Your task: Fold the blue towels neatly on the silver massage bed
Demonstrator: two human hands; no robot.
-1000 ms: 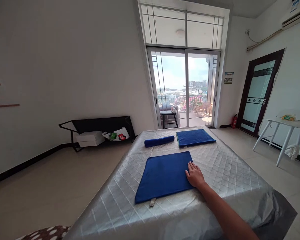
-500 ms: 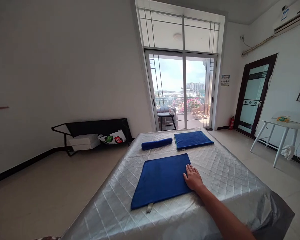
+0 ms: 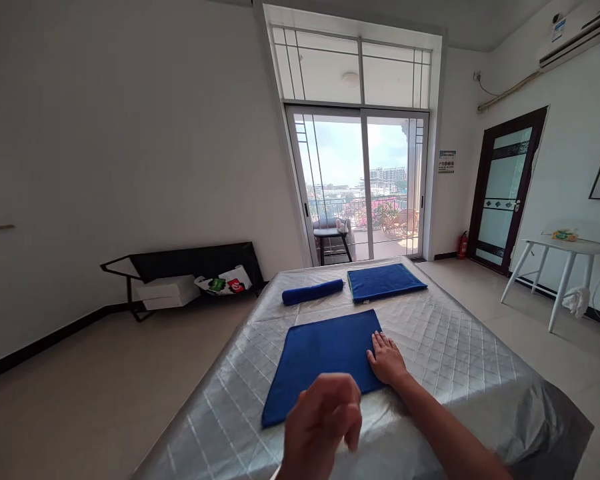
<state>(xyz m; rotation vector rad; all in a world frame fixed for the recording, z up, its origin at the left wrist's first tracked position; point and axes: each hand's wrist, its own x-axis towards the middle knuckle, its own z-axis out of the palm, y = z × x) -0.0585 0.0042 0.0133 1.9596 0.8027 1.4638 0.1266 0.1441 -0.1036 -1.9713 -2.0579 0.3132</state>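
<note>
Where the near blue cloth (image 3: 325, 343) lies: flat on the silver cover (image 3: 450, 333), longer side hard to judge.
Right hand (image 3: 387, 360): nearer, straight fingers on the cloth's right edge, cloth extending left.
Left hand (image 3: 323, 420): curled, blurred, hiding part of the near edge; grip or contact unclear; forearm cut off.
Far side: rolled cloth (image 3: 313, 292) left, flat cloth (image 3: 386, 282) right.

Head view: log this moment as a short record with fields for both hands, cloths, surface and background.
left hand: blurred, fingers curled, in front of the near blue cloth; contact unclear
right hand: flat on that cloth's right edge
other cloths: blue roll behind at left, flat blue cloth behind at right
surface: silver quilted cover
background: sliding glass doors, fire extinguisher, white chair
</note>
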